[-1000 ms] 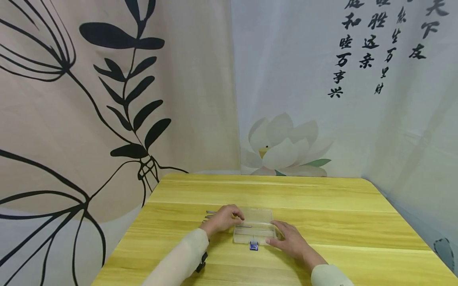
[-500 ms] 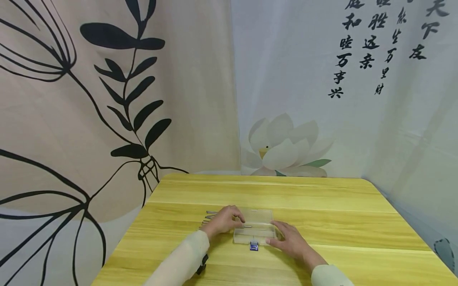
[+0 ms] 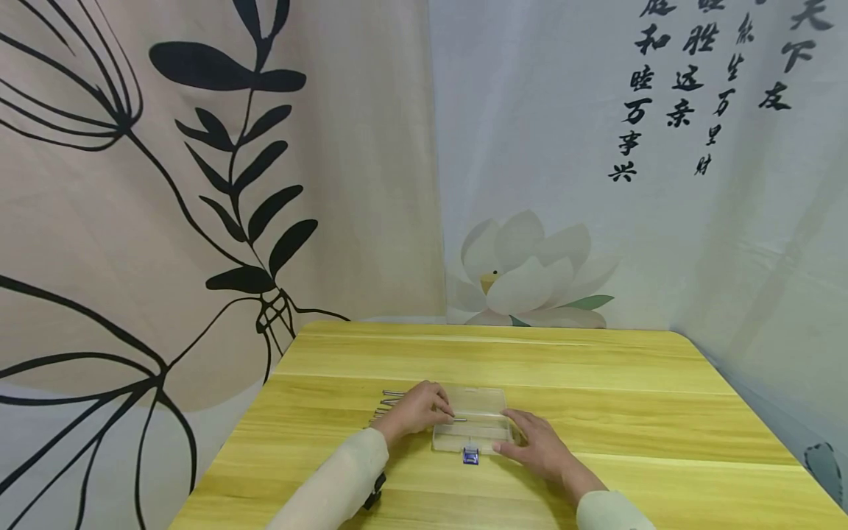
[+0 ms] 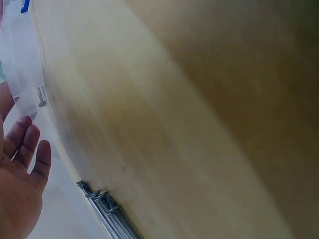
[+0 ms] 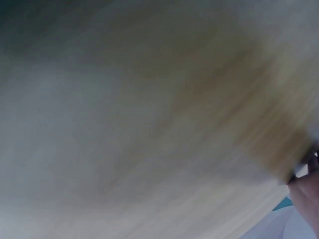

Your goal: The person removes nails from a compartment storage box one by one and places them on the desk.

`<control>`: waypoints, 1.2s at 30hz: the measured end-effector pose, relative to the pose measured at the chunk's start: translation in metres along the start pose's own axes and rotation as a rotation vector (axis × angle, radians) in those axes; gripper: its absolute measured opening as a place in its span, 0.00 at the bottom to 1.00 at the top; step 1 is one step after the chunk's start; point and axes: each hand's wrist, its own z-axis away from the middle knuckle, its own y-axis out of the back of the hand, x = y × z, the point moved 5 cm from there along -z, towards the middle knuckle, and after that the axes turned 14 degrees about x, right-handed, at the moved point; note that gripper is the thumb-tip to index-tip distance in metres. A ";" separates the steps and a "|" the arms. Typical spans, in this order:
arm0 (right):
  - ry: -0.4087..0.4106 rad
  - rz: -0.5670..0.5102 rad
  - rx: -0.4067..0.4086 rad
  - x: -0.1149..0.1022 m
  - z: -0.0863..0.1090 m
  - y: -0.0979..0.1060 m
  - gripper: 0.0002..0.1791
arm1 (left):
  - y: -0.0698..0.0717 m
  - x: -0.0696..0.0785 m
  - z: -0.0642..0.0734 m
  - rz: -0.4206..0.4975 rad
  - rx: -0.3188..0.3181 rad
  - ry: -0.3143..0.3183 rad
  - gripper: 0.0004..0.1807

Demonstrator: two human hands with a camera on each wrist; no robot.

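A clear plastic box lies with its lid folded back, away from the person. My left hand reaches in over the box's left side. Its thumb and fingertips pinch the left end of a thin metal nail, whose other end points right. The left wrist view shows a nail head by the box, near the left hand's fingers. My right hand grips the box's right end, thumb at the front corner and index finger near the hinge line. A blue clasp hangs at the front edge.
Several metal nails lie in a bunch on the wooden table, left of the box and partly behind the left forearm. A printed curtain hangs behind the table. The right wrist view is mostly blurred tabletop.
My left hand's fingertips have come down slightly onto the nail and now cover its left end. The right hand and the box have stayed in place.
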 end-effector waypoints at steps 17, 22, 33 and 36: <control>0.002 -0.005 0.010 0.006 -0.002 -0.004 0.41 | 0.001 0.006 -0.004 -0.074 -0.086 -0.058 0.07; -0.009 -0.006 0.011 0.006 -0.002 -0.004 0.41 | 0.001 0.007 -0.004 -0.131 -0.104 -0.069 0.08; -0.021 -0.001 0.001 0.004 -0.002 -0.003 0.41 | 0.005 0.010 -0.001 -0.099 -0.125 -0.060 0.20; -0.020 0.001 0.004 0.004 -0.003 -0.004 0.41 | 0.003 0.010 -0.001 -0.112 -0.132 -0.061 0.20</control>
